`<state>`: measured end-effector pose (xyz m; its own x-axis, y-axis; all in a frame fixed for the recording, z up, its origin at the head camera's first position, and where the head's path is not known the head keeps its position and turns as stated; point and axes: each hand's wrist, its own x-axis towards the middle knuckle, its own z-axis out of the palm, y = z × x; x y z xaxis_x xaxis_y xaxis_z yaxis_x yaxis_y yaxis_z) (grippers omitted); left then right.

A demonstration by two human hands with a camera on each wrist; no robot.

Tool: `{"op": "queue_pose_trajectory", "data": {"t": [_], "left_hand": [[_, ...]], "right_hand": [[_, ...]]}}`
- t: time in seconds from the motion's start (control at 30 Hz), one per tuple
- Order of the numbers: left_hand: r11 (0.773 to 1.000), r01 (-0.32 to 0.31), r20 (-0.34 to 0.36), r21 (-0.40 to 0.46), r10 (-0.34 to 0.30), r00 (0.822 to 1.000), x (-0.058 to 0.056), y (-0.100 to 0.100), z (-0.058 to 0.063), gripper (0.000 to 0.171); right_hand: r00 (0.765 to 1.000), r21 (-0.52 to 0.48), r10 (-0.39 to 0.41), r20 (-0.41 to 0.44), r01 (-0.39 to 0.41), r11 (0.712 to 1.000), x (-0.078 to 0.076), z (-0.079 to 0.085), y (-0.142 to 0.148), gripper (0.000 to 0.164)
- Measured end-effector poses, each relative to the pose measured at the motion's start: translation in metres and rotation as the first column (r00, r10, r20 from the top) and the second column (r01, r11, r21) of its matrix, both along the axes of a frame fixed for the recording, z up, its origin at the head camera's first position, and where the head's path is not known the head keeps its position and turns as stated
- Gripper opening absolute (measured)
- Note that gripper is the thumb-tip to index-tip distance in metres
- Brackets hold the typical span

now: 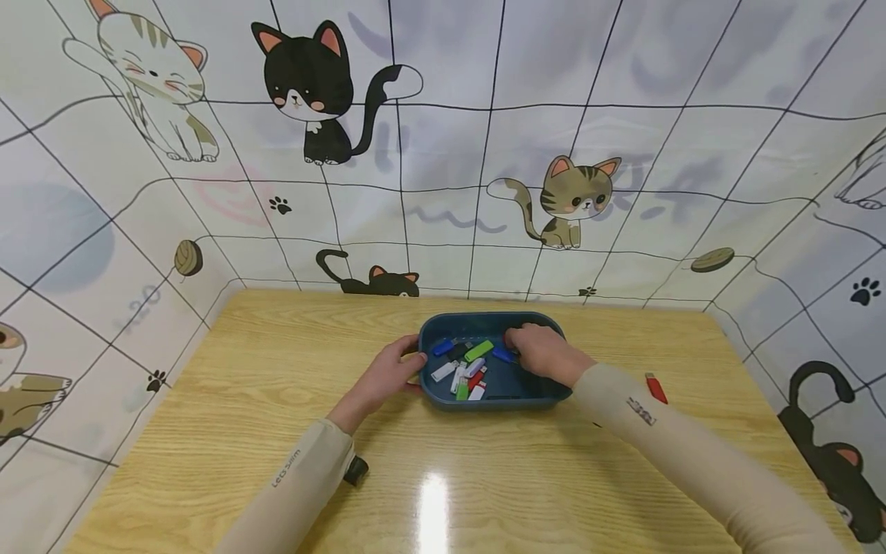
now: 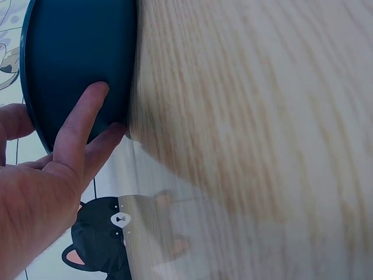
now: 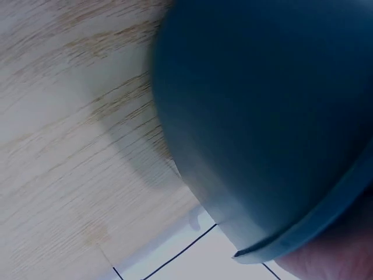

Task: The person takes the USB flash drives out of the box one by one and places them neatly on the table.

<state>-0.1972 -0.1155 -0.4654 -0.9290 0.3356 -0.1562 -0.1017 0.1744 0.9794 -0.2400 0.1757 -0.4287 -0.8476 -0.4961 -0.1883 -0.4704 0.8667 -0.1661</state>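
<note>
A dark blue plastic basin (image 1: 526, 392) sits on the table with several USB sticks in it, mostly in its left half: white, green, red, blue and dark ones. My left hand (image 1: 391, 373) grips the basin's left end, thumb at the rim and fingers against the outer wall; the left wrist view shows those fingers (image 2: 73, 137) on the wall. Inside the basin at the right is my right hand (image 1: 543, 352), fingers lowered beside a blue USB stick (image 1: 504, 355). Its fingertips are mostly hidden, so I cannot tell whether they pinch anything. The right wrist view shows mainly the basin's outer wall (image 3: 250, 128).
A red USB stick (image 1: 656, 388) lies on the wooden table (image 1: 291, 346), right of the basin beside the right sleeve. A small black object (image 1: 356, 471) shows at the left cuff. Behind the table hangs a white backdrop (image 1: 443, 154) printed with cats and grid lines.
</note>
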Motion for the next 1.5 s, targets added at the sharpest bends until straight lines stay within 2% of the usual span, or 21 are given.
{"op": "queue_pose_trajectory", "data": {"t": [0.27, 0.63, 0.77, 1.0, 1.3, 1.5], "left_hand": [[1.000, 0.006, -0.003, 0.006, -0.005, 1.000, 0.001, 0.000, 0.001, 0.052], [1.000, 0.010, -0.005, 0.003, -0.010, 1.000, 0.001, 0.000, 0.000, 0.051], [1.000, 0.011, -0.009, 0.001, -0.011, 1.000, 0.002, 0.001, 0.001, 0.051], [1.000, 0.001, -0.010, -0.006, -0.001, 1.000, 0.002, 0.000, -0.001, 0.050], [1.000, -0.010, -0.003, 0.012, 0.010, 1.000, 0.003, 0.002, -0.001, 0.050], [1.000, -0.023, -0.002, 0.016, 0.023, 1.000, 0.004, 0.002, 0.000, 0.049]], "right_hand": [[1.000, -0.033, -0.002, 0.004, 0.002, 0.999, 0.004, 0.003, 0.004, 0.015], [0.999, -0.137, -0.047, 0.022, 0.050, 0.989, 0.012, 0.005, 0.015, 0.023], [0.997, -0.177, -0.069, 0.019, 0.072, 0.982, 0.016, 0.008, 0.017, 0.024], [0.998, -0.231, -0.062, 0.006, 0.062, 0.971, 0.028, 0.015, 0.015, 0.026], [0.990, -0.314, -0.137, 0.034, 0.141, 0.939, 0.037, 0.025, 0.022, 0.028], [0.988, -0.347, -0.153, -0.001, 0.143, 0.927, 0.048, 0.031, 0.030, 0.028]]}}
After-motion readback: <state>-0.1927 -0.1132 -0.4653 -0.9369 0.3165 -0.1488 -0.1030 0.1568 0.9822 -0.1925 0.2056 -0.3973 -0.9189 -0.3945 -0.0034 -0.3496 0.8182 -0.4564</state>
